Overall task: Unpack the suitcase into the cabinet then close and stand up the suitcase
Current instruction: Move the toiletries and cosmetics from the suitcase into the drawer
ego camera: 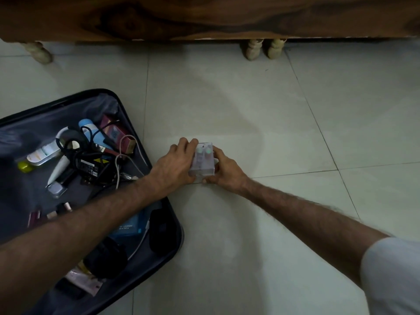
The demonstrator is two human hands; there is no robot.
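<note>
- Many small things lie in my open suitcase [68,201] on the floor at the left: cables, a charger, tubes, a red carton. It is far from unpacked.
- My left hand [175,162] curls round the left side of a small clear box [203,162], just right of the suitcase and low over the floor.
- The box looks light, stiff and smooth, perhaps slippery, so I judge opposite sides the best hold.
- My right hand [223,169] pinches its right side.
- Pale floor tiles [295,114] stretch right, and the wooden cabinet [204,17] stands on turned legs ahead, in dim light.
</note>
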